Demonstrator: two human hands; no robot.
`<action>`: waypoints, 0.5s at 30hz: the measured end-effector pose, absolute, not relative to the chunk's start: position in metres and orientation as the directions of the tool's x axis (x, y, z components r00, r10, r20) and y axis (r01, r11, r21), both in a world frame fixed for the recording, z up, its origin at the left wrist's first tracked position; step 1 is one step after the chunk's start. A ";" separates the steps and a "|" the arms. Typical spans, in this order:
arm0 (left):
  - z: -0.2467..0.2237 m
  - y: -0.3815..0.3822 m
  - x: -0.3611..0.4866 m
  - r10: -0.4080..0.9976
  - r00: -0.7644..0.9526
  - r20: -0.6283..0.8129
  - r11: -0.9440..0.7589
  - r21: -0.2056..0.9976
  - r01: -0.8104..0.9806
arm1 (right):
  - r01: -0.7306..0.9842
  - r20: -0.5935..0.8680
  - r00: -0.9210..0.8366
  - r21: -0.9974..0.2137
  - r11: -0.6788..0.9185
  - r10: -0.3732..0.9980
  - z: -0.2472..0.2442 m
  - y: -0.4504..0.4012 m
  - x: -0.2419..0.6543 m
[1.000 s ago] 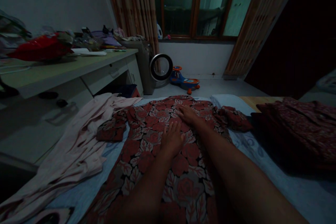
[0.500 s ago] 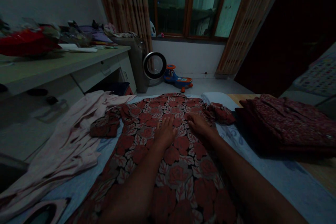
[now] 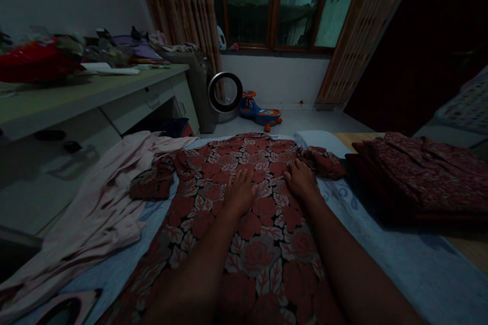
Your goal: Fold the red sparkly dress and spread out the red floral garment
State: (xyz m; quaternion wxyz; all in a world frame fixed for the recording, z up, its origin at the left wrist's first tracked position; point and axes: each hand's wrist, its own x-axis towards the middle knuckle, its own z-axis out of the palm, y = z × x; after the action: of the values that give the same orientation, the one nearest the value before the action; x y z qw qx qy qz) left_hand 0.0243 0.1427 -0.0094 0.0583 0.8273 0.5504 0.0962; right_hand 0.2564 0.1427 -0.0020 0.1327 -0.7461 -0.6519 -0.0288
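Observation:
A dark red floral dress [image 3: 259, 254] with short sleeves lies spread out on a light blue cloth [image 3: 366, 244], its neck end away from me. My left hand [image 3: 241, 194] rests flat on the upper middle of the dress, fingers stretched and slightly apart. Close to the right armhole, my right hand [image 3: 302, 179] lies on the fabric with its fingers spread. Just beyond it the right sleeve [image 3: 324, 161] is bunched. Off to the other side, the left sleeve [image 3: 152, 180] lies flat, touching a pale pink garment [image 3: 102, 203].
A folded stack of dark red clothes [image 3: 427, 177] sits at the right. Along the left runs a desk [image 3: 152, 86] with a red bag [image 3: 34, 61] on it. Past the table are a washing machine door [image 3: 224, 92] standing ajar and a blue and orange ride-on toy [image 3: 259, 111].
My right hand has moved right, from the middle of the dress to near the right sleeve, and its curled fingers have spread out. My left hand has stayed in place.

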 end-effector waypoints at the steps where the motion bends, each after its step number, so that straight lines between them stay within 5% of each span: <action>1: -0.010 0.143 0.024 0.922 0.375 0.095 -0.387 0.202 0.900 | 0.981 0.237 0.133 -0.169 -0.093 0.962 -0.002 0.141 0.251; 7: -0.011 0.145 0.024 0.923 0.371 0.102 -0.384 0.197 0.902 | 0.960 0.149 -0.136 -0.226 0.168 0.979 -0.008 0.135 0.224; 15: -0.010 0.145 0.023 0.925 0.371 0.075 -0.379 0.205 0.902 | 0.979 0.136 -0.033 -0.193 0.059 0.990 -0.009 0.139 0.261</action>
State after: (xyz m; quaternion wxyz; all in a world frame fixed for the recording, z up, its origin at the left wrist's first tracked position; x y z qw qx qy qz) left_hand 0.0234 0.1450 -0.0103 0.0647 0.8255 0.5535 0.0888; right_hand 0.2608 0.1386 -0.0089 0.1166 -0.6857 -0.7181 0.0231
